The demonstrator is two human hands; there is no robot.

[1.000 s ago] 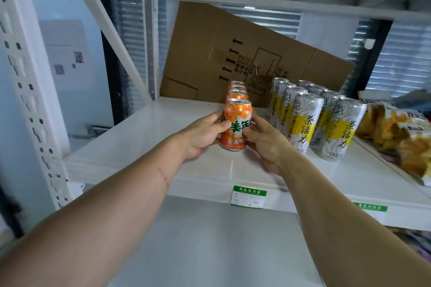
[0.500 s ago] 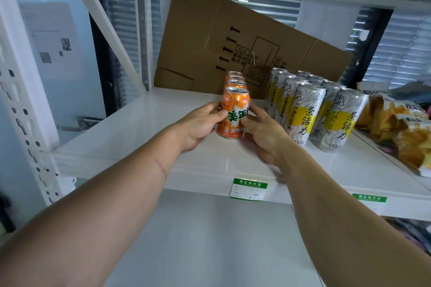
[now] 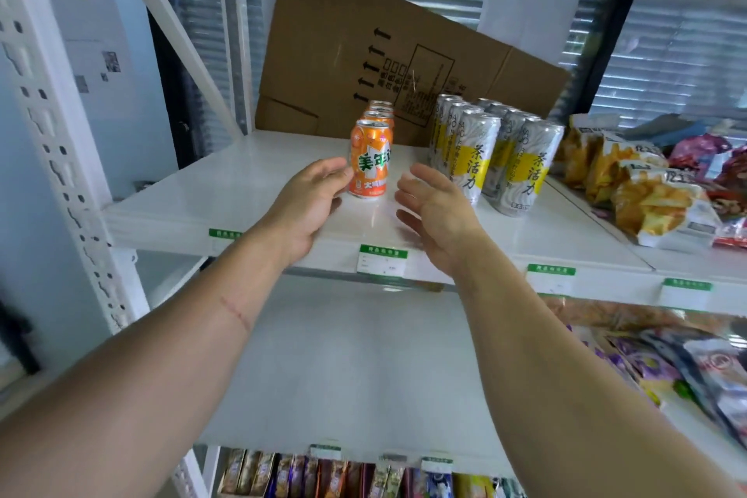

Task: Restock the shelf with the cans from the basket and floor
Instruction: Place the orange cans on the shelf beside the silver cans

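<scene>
Right, near first: my left hand (image 3: 313, 198) is open, fingertips at or just touching the lower left side of the front orange drink can with green lettering (image 3: 370, 162). My right hand (image 3: 434, 202) is open too, just right of that can, clear of it, holding nothing. Can stands upright on the white metal shelf (image 3: 242, 190), long axis vertical, straight ahead between both hands; left is nearer. More orange cans (image 3: 379, 112) line up behind it. Tall silver-and-yellow cans (image 3: 477, 152) sit to the right, flattened brown cardboard box (image 3: 364, 48) at the back. Basket and floor aren't in view.
</scene>
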